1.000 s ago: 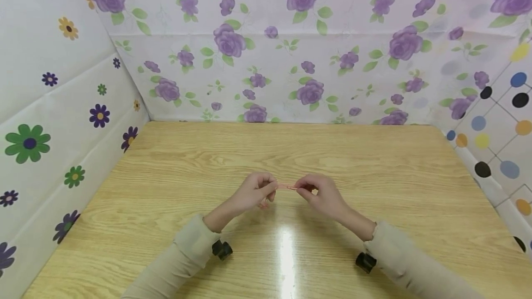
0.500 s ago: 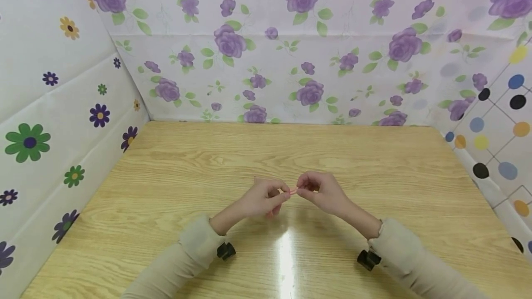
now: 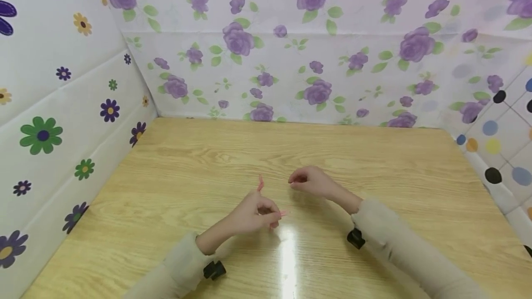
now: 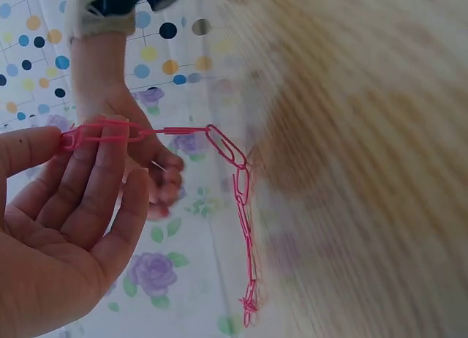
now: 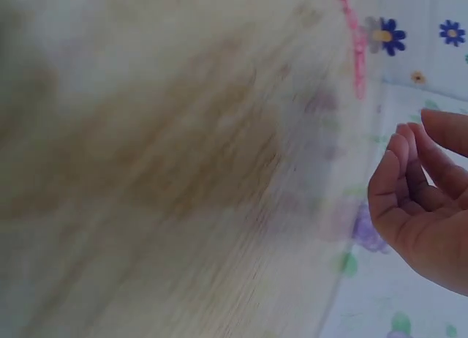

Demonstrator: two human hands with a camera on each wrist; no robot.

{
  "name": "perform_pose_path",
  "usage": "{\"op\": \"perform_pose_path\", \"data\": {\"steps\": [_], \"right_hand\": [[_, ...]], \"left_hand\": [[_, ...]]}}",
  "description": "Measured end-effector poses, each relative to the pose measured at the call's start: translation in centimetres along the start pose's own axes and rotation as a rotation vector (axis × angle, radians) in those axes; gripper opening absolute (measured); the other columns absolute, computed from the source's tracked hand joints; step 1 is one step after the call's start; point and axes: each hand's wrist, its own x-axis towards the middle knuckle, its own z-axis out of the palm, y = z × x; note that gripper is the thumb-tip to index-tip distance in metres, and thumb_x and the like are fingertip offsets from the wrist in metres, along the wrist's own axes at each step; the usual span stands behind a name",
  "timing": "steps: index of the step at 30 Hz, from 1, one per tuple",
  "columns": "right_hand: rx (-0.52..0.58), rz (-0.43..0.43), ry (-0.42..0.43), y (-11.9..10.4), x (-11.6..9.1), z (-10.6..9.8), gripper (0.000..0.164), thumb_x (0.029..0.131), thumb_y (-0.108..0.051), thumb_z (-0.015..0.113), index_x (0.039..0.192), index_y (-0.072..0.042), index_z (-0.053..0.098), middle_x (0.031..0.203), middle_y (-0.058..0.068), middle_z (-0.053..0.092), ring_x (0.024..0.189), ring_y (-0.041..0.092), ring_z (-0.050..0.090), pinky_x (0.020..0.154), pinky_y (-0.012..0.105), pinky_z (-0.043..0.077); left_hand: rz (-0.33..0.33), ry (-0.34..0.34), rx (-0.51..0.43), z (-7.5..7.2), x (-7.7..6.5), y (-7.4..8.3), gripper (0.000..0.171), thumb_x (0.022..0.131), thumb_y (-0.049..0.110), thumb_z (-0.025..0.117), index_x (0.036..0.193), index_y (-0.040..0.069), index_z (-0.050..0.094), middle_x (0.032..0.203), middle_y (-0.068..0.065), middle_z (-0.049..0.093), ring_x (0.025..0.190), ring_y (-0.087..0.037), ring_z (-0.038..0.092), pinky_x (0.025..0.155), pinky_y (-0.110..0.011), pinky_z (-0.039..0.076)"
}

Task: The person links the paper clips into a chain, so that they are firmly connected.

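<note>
A chain of linked pink paper clips (image 4: 247, 235) runs across my left hand (image 3: 251, 214), whose thumb and fingers pinch one end of it. In the left wrist view the chain passes over the fingers, bends, and hangs down to a bunched far end. In the head view one stretch of the paper clip chain (image 3: 260, 182) shows beyond the knuckles, and a short piece sticks out past the fingertips. My right hand (image 3: 313, 182) is apart from the chain, up and to the right. Its fingers are loosely bent, and nothing is visible between them in the right wrist view.
Both hands are over a wood-grain table (image 3: 199, 151). Purple-flowered cloth (image 3: 287, 59) stands along its back edge. Flower-patterned cloth (image 3: 45, 100) is on the left and dotted cloth (image 3: 507, 151) on the right. Light reflects off the table between the forearms.
My right hand has let go of the pink paper clips and drawn away. My left hand has moved down and left with the chain. The head view has shifted slightly.
</note>
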Motion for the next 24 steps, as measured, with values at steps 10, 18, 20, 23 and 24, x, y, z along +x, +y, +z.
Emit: {"op": "perform_pose_path", "data": {"steps": [10, 18, 20, 23, 24], "right_hand": [[-0.132, 0.041, -0.108, 0.4, 7.1, 1.4, 0.021, 0.08, -0.005, 0.066, 0.101, -0.002, 0.067, 0.083, 0.004, 0.062, 0.071, 0.012, 0.052, 0.063, 0.025, 0.044], [-0.274, -0.045, -0.202, 0.0, 10.9, 2.6, 0.028, 0.078, 0.001, 0.066, 0.104, -0.009, 0.07, 0.095, 0.007, 0.065, 0.085, 0.016, 0.057, 0.074, 0.026, 0.046], [-0.292, -0.061, -0.222, 0.1, 11.3, 2.6, 0.026, 0.078, 0.0, 0.067, 0.102, -0.01, 0.071, 0.097, 0.005, 0.065, 0.086, 0.015, 0.057, 0.074, 0.025, 0.046], [-0.297, -0.087, -0.242, 0.3, 11.7, 2.6, 0.021, 0.077, -0.002, 0.069, 0.097, -0.01, 0.072, 0.093, 0.003, 0.065, 0.081, 0.012, 0.055, 0.072, 0.024, 0.046], [-0.289, -0.093, -0.242, 0.4, 11.8, 2.6, 0.018, 0.077, -0.003, 0.069, 0.094, -0.009, 0.073, 0.09, 0.002, 0.065, 0.079, 0.011, 0.054, 0.071, 0.023, 0.045]], "left_hand": [[-0.007, -0.056, -0.072, -0.1, -1.4, -0.9, 0.015, 0.085, 0.004, 0.061, 0.074, 0.0, 0.069, 0.07, -0.005, 0.066, 0.067, -0.008, 0.062, 0.071, -0.028, 0.051], [-0.028, -0.081, -0.056, -0.6, -2.2, -0.8, 0.014, 0.086, 0.006, 0.06, 0.081, -0.003, 0.07, 0.073, -0.01, 0.068, 0.069, -0.014, 0.065, 0.076, -0.026, 0.049], [-0.028, -0.086, -0.054, -0.7, -2.3, -0.8, 0.014, 0.086, 0.006, 0.06, 0.082, -0.003, 0.07, 0.073, -0.011, 0.068, 0.069, -0.015, 0.065, 0.076, -0.026, 0.049], [-0.033, -0.086, -0.041, -0.8, -2.2, -0.8, 0.014, 0.085, 0.006, 0.061, 0.081, -0.002, 0.071, 0.072, -0.008, 0.068, 0.068, -0.012, 0.065, 0.075, -0.026, 0.049], [-0.033, -0.088, -0.04, -0.8, -2.1, -0.8, 0.014, 0.085, 0.006, 0.061, 0.081, -0.002, 0.071, 0.072, -0.008, 0.068, 0.068, -0.012, 0.065, 0.075, -0.026, 0.049]]}}
